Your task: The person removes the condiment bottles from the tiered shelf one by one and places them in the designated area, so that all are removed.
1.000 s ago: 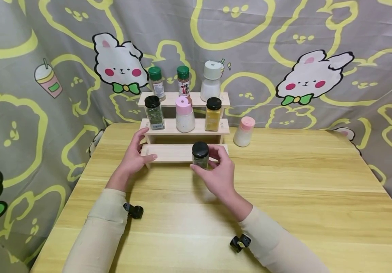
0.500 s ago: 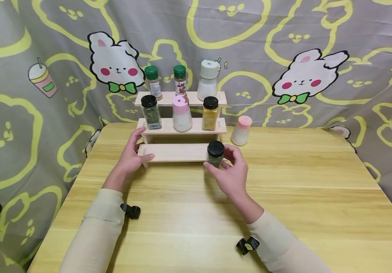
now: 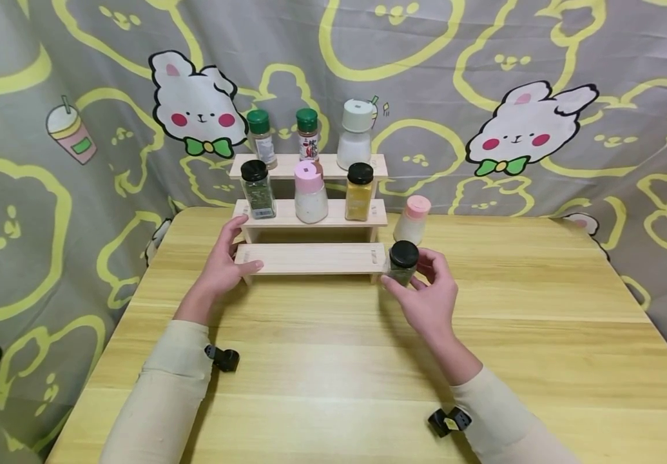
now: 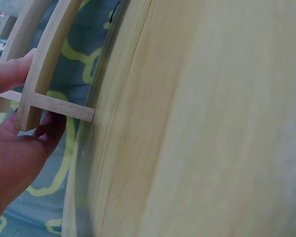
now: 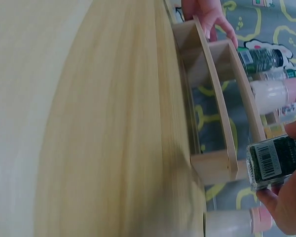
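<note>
My right hand (image 3: 430, 299) holds a square glass spice jar (image 3: 403, 269) with a black lid and dark green contents, upright, just past the right end of the bottom shelf. In the right wrist view the barcode label of this jar (image 5: 271, 163) faces the camera. My left hand (image 3: 222, 264) grips the left end of the three-tier wooden spice rack (image 3: 310, 259), thumb on top of the bottom shelf. The left wrist view shows fingers curled beneath that shelf (image 4: 44, 64). Nothing stands on the bottom tier.
On the middle tier stand a green-herb jar (image 3: 259, 193), a pink-lidded shaker (image 3: 311, 200) and a yellow spice jar (image 3: 359, 196). Two green-capped bottles (image 3: 308, 138) and a white-lidded shaker (image 3: 355, 142) line the top. Another pink-lidded shaker (image 3: 413, 222) sits on the table behind the held jar.
My right hand has carried the black-lidded jar rightward, from in front of the bottom shelf to beyond its right end. My left hand has kept its grip on the rack.
</note>
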Demonstrator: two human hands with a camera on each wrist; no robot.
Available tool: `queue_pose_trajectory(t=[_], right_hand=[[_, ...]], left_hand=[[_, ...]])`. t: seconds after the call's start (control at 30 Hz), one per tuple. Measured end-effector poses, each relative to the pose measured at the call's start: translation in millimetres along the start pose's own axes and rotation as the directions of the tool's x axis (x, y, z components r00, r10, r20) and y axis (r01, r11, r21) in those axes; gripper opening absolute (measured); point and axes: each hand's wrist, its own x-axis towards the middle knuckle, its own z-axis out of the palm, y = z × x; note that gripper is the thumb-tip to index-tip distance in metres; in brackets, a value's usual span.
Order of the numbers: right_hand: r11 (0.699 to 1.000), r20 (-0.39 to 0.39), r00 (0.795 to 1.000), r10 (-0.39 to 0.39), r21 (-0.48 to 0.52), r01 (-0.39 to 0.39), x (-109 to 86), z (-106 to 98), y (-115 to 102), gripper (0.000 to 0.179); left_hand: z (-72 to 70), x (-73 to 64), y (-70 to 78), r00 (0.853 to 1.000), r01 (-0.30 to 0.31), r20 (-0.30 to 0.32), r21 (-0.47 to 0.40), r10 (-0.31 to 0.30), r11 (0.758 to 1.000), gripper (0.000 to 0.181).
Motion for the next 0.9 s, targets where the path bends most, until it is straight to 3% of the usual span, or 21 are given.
queue_pose_trajectory(t=[0.43,0.73,0.9], right_hand=[[0.996,-0.09,0.995,0.042,-0.069,-0.049,13.5,-37,12,0.061],[0.99,-0.113,0.986,0.119,-0.06,-0.126,30.6,-50,20,0.064],[0.99,-0.111,0.987,0.119,-0.063,-0.126,43.5,-55,30,0.063]], left_hand=[[0.7,-0.6,-0.9,1.0,0.005,0.001,0.02,-0.005,1.0,0.094],[-1.6,0.0,-0.8,1.0,0.018,0.006,0.025,-0.019,1.0,0.095],[-1.5,-1.7,4.5,0.999,0.039,0.012,0.024,-0.04,0.999,0.095]])
